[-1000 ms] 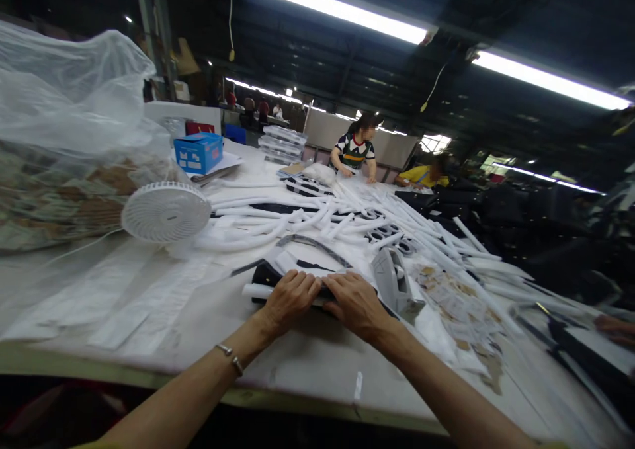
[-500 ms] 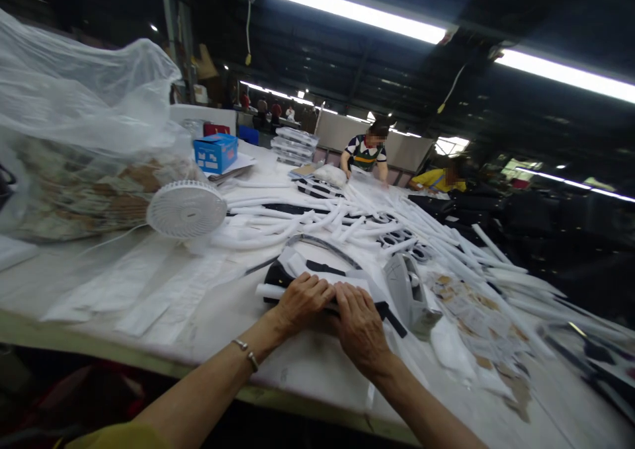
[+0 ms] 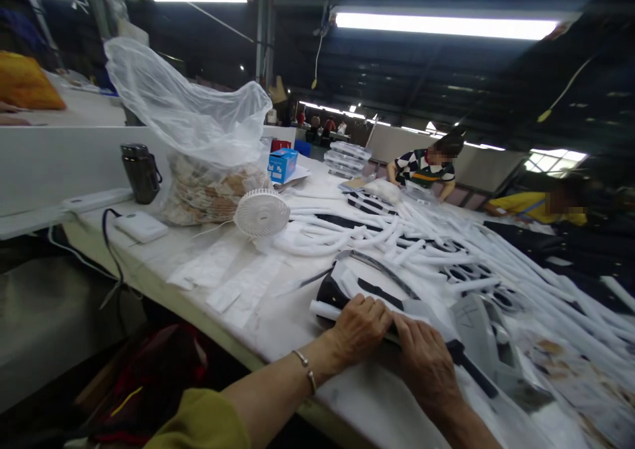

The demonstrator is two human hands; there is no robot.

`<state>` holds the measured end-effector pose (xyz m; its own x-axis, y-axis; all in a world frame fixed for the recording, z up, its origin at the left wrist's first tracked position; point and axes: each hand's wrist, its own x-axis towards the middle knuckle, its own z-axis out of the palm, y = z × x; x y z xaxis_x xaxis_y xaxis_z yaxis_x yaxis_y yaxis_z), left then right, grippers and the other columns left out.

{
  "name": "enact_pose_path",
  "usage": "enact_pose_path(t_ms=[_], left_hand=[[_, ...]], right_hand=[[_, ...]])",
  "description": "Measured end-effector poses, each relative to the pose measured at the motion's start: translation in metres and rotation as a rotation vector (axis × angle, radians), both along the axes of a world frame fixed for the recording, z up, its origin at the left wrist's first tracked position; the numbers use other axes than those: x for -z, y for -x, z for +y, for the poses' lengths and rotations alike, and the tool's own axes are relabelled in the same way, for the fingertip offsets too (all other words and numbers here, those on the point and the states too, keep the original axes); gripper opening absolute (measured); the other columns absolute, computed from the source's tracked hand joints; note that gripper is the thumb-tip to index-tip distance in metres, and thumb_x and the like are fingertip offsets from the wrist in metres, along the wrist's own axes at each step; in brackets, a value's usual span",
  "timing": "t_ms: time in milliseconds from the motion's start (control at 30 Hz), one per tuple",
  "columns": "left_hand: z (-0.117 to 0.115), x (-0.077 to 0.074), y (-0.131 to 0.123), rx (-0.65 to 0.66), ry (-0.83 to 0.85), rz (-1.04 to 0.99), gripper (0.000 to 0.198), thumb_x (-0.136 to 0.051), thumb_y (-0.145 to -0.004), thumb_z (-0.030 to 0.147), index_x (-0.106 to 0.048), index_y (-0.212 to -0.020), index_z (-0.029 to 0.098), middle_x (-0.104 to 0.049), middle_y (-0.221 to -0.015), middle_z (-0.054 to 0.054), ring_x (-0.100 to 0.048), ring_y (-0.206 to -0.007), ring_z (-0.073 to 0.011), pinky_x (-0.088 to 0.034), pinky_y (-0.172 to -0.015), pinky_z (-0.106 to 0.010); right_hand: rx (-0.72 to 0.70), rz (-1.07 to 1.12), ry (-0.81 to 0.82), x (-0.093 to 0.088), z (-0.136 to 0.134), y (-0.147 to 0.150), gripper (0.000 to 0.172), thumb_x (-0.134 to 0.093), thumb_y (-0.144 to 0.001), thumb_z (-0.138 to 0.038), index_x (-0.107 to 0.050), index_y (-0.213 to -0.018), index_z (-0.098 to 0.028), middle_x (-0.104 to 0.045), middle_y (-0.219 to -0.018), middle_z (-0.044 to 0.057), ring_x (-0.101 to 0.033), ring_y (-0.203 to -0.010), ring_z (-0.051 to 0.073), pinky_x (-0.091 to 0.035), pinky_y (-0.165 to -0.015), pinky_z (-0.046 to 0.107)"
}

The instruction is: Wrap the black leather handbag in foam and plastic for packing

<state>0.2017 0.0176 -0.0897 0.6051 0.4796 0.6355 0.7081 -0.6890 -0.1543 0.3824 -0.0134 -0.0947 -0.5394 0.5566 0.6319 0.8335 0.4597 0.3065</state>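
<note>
In the head view a black piece that looks like a bag [image 3: 331, 293] lies on the table, partly covered with white sheet wrapping [image 3: 350, 282]. A white foam tube [image 3: 325, 311] runs along its near edge. My left hand [image 3: 361, 326] is closed over this edge, fingers curled on top. Right beside it, my right hand [image 3: 425, 353] presses on the same edge with its fingers bent over. My thumbs are hidden. Behind the wrapping arches a dark strap [image 3: 384, 267], and a black strap end [image 3: 479, 373] sticks out past my right hand.
A grey tape dispenser-like device [image 3: 483, 333] stands to the right. A white fan [image 3: 262, 213] and a plastic bag of packets [image 3: 208, 188] stand left, near a dark flask [image 3: 141, 173]. White foam tubes [image 3: 317, 237] cover the table's far side. Two co-workers [image 3: 426, 164] are beyond.
My view has turned left, so the scene sits further right and the flask has come into view. Both hands stay on the edge of the black piece, with little visible movement.
</note>
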Motion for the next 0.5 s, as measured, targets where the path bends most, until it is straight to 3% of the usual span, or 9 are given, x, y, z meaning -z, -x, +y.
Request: enact_pose_path(t_ms=[167,333,500], left_hand=[[-0.003,0.019,-0.006,0.005,-0.051,-0.042,0.019,-0.042,-0.098,0.017,-0.056,-0.109,0.011,-0.065,-0.112,-0.011,-0.059,-0.109,-0.0224,-0.041,-0.097,-0.039],[-0.006,0.03,-0.004,0.015,-0.041,-0.08,0.017,-0.043,-0.098,0.016,-0.055,-0.108,0.012,-0.067,-0.101,-0.011,-0.064,-0.093,-0.0207,-0.049,-0.08,-0.034],[-0.008,0.036,-0.004,0.037,-0.047,-0.114,0.019,-0.044,-0.097,0.014,-0.055,-0.111,0.01,-0.066,-0.105,-0.012,-0.064,-0.092,-0.0211,-0.049,-0.08,-0.034]], right_hand=[[-0.005,0.025,0.028,0.007,-0.008,0.002,0.029,-0.039,-0.091,-0.008,-0.056,-0.114,-0.015,-0.066,-0.098,0.011,-0.059,-0.09,0.026,-0.045,-0.083,0.042],[0.017,0.055,0.075,0.007,-0.016,0.01,0.032,-0.038,-0.089,-0.005,-0.055,-0.113,-0.017,-0.065,-0.097,0.01,-0.058,-0.088,0.026,-0.043,-0.083,0.041],[0.032,0.119,0.074,0.01,-0.019,0.016,0.034,-0.036,-0.088,-0.006,-0.056,-0.113,-0.018,-0.066,-0.097,0.009,-0.059,-0.089,0.025,-0.043,-0.084,0.04]])
